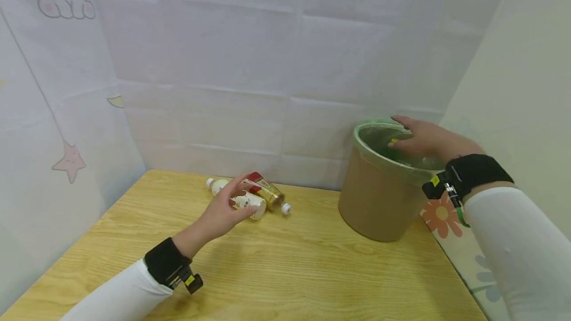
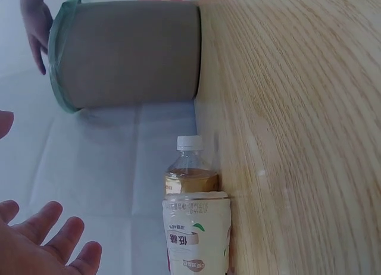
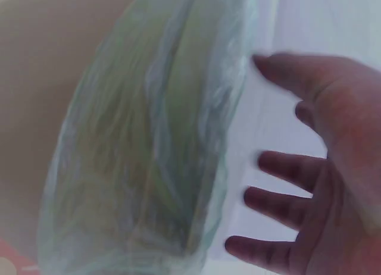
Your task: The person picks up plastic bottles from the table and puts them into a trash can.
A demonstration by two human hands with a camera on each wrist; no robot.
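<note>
While the right hand (image 1: 424, 138), fingers spread, hovers over the lined bin (image 1: 379, 197), the left hand (image 1: 221, 213) reaches open-fingered onto two lying bottles (image 1: 256, 197).

In the head view the left hand (image 1: 221, 214) covers the middle of the white-label bottle (image 1: 247, 202), so its label cannot be read there. The amber bottle (image 1: 266, 191) lies partly behind it. The inside of the bin (image 1: 379, 197) is mostly hidden by its rim and by the right hand (image 1: 424, 138). In the left wrist view the lower edge cuts off the white-label bottle and the left hand's palm. The right wrist view is blurred; the green bag (image 3: 155, 144) shows no clear content.
</note>
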